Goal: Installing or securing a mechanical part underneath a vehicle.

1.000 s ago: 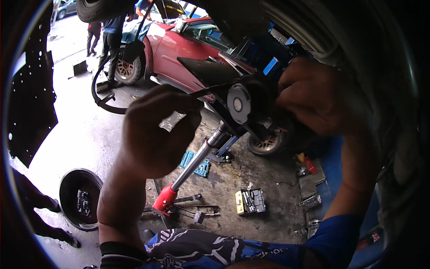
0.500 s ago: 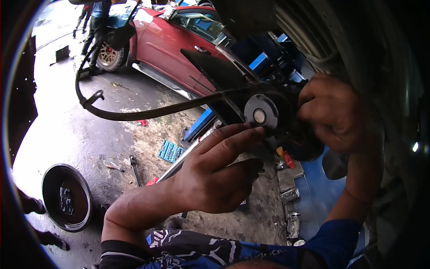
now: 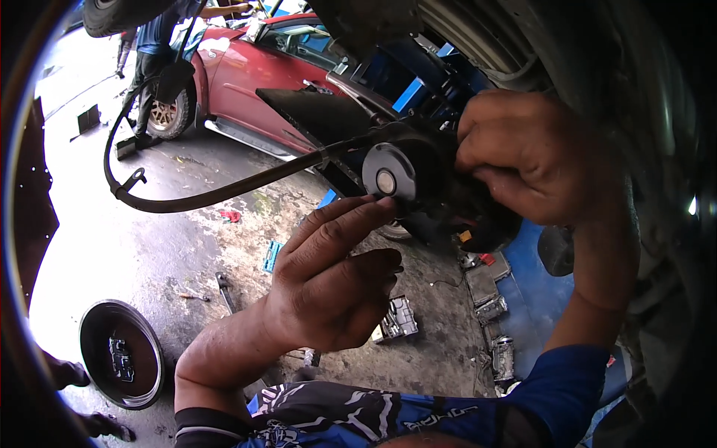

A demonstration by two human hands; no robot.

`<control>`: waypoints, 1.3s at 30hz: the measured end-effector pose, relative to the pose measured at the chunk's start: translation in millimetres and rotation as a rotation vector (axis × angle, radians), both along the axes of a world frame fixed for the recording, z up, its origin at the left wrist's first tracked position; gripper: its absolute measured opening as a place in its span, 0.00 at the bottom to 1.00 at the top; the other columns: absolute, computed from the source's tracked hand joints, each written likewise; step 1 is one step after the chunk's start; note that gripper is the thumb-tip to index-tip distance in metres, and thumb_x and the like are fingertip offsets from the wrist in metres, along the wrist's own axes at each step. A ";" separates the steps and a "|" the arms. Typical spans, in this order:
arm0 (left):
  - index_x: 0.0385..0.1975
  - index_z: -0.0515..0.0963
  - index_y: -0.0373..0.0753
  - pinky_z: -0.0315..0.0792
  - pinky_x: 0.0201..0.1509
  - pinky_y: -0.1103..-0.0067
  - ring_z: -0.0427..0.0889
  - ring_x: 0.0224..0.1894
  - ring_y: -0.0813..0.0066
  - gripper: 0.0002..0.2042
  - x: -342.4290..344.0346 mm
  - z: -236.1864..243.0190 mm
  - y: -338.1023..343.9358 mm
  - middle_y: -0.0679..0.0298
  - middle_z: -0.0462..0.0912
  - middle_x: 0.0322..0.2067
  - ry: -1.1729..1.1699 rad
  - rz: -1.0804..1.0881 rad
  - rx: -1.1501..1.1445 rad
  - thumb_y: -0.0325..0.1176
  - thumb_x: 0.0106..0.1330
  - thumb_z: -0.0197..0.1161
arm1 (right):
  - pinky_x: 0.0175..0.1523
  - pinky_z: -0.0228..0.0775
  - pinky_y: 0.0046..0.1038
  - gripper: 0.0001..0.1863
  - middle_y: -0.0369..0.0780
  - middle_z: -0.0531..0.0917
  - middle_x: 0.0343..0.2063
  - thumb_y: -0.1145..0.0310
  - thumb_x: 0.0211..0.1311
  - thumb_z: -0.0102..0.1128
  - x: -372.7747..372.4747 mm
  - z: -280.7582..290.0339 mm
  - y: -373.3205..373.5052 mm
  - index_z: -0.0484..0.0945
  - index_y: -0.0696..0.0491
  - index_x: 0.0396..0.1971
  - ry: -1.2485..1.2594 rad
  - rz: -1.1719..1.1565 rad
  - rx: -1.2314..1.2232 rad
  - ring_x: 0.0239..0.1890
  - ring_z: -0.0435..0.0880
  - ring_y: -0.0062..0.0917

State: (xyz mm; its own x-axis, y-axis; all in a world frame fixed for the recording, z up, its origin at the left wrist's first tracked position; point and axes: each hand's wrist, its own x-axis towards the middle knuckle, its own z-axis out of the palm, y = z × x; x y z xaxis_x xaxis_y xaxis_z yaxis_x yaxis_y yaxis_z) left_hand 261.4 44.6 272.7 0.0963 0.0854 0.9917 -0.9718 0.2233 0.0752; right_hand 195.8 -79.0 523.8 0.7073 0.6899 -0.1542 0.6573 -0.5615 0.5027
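Observation:
Before me hangs a dark mechanical assembly (image 3: 426,198) with a round grey disc (image 3: 378,163) and a pale centre on its face. My left hand (image 3: 336,276) has two fingertips at the disc's lower edge. Its lower fingers are curled, round a small dark object perhaps, too hidden to name. My right hand (image 3: 530,157) is closed at the assembly's right side, its fingertips out of sight behind the knuckles. A black hose with a small bracket (image 3: 224,194) curves leftward from the assembly, across a dark flat plate (image 3: 299,112).
Vehicle underside (image 3: 567,45) overhead and right. A red car (image 3: 246,75) stands beyond, a person (image 3: 153,37) beside its front. On the floor are a black basin (image 3: 153,351) with a metal part, a wrench (image 3: 225,291), a blue socket case (image 3: 270,256), a toolbox (image 3: 399,317). Someone's feet (image 3: 71,373) show lower left.
My left hand has left the hose and lowered to the disc, fingertips now at its edge. The hose hangs more exposed. My right hand stays at the assembly, shifting slightly as the view moved.

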 end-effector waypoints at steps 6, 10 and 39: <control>0.32 0.80 0.33 0.77 0.51 0.64 0.81 0.48 0.45 0.10 -6.5 7.2 2.8 0.44 0.78 0.50 0.025 0.032 -0.006 0.23 0.47 0.64 | 0.33 0.70 0.33 0.11 0.41 0.76 0.29 0.80 0.40 0.64 -0.4 0.4 1.3 0.77 0.55 0.28 0.014 -0.058 0.032 0.32 0.78 0.36; 0.32 0.80 0.33 0.78 0.48 0.66 0.82 0.47 0.48 0.10 -8.6 8.1 2.3 0.45 0.79 0.48 0.043 0.090 0.015 0.22 0.47 0.63 | 0.35 0.70 0.35 0.11 0.41 0.76 0.29 0.79 0.41 0.65 9.6 2.0 -7.5 0.77 0.55 0.29 0.097 0.020 0.074 0.33 0.79 0.36; 0.29 0.84 0.42 0.76 0.48 0.68 0.84 0.40 0.62 0.07 103.7 115.2 54.8 0.58 0.84 0.30 -0.143 1.257 1.508 0.34 0.60 0.59 | 0.39 0.72 0.38 0.06 0.43 0.79 0.28 0.73 0.45 0.61 33.9 -19.8 -31.8 0.79 0.54 0.26 -0.126 0.410 0.177 0.34 0.80 0.40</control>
State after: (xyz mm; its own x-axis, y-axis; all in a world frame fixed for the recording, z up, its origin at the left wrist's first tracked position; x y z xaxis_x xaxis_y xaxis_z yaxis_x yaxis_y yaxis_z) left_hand 365.1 99.4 388.0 0.5907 -0.7475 0.3040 -0.5174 -0.6399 -0.5681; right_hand 229.7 -110.8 504.0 0.3760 0.9246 0.0607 0.7827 -0.3520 0.5132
